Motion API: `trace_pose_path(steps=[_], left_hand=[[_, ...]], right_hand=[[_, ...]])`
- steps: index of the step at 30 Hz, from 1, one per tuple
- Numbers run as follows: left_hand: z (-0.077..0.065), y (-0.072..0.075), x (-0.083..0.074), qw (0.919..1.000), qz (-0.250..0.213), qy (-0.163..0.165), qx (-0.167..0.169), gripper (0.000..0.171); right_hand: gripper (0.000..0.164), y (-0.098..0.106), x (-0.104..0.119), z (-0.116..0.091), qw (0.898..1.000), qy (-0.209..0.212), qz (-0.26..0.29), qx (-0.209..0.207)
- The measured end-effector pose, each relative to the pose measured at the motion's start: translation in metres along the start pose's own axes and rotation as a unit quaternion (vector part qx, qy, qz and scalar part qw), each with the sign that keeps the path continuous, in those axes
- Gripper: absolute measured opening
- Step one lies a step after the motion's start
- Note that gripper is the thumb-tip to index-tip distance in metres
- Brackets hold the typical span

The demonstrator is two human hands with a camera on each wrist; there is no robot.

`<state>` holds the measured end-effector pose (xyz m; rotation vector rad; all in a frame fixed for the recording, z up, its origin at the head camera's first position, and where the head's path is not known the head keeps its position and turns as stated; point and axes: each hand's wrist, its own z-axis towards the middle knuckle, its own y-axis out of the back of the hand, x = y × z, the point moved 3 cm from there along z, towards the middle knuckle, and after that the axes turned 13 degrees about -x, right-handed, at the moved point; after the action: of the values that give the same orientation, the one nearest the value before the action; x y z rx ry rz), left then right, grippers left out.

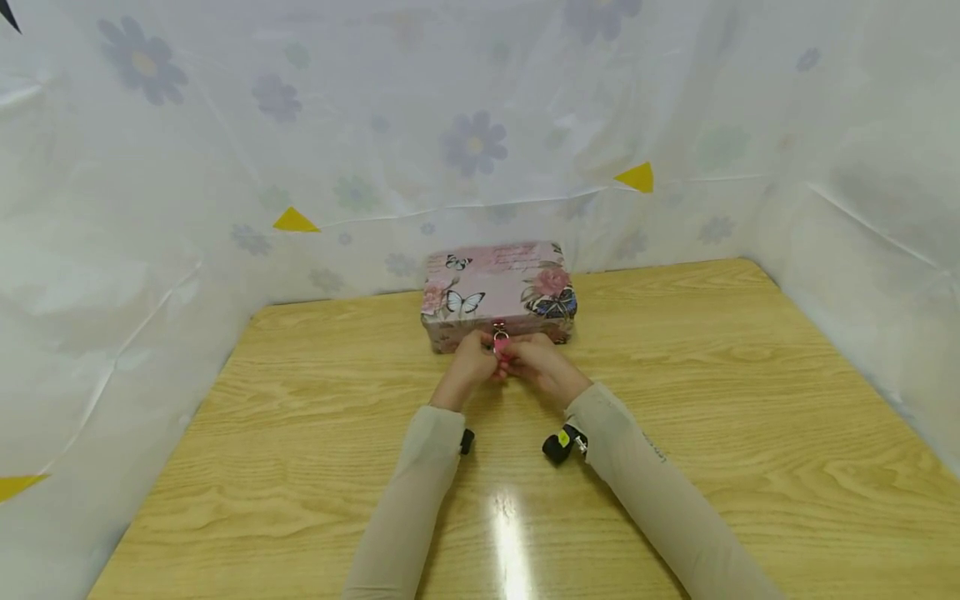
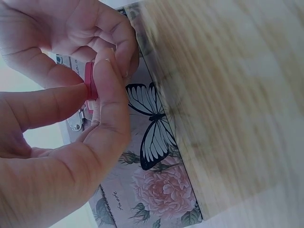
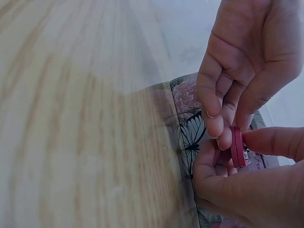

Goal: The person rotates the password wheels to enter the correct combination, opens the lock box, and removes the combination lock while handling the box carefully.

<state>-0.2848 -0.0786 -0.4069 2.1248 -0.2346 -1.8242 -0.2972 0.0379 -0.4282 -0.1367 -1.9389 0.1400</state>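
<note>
A pink box (image 1: 487, 282) printed with butterflies and roses stands at the back of the wooden table, its lid down. At its front centre, a small red-pink padlock (image 1: 502, 346) hangs by its shackle from the metal clasp (image 1: 498, 325). My left hand (image 1: 469, 362) pinches the padlock between thumb and fingers from the left. From the right side, my right hand (image 1: 546, 368) pinches the same padlock (image 3: 238, 148). In the left wrist view, the thumbs and fingertips crowd round the padlock (image 2: 90, 80) and cover part of it. Whether a key sits between the fingers cannot be seen.
The wood-grain table (image 1: 315, 433) spreads to both sides of the box and in front of it. White flower-patterned sheeting (image 1: 420, 100) hangs behind and at the sides, with yellow tape pieces (image 1: 637, 177) on it. A black strap (image 1: 558, 447) is at my right wrist.
</note>
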Motion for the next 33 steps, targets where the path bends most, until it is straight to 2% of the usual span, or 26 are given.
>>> trace_pose_path(steps=[12,33], left_hand=[[-0.0026,0.0004,-0.0003,1.0000,-0.002,0.005,0.000,0.038],[-0.0050,0.0010,-0.0039,1.0000,-0.006,-0.001,0.008,0.040]], right_hand=[[0.011,0.0033,-0.0030,-0.0032,1.000,0.006,0.020,0.022],[0.015,0.0018,-0.0018,0.0011,1.000,0.005,0.002,0.002]])
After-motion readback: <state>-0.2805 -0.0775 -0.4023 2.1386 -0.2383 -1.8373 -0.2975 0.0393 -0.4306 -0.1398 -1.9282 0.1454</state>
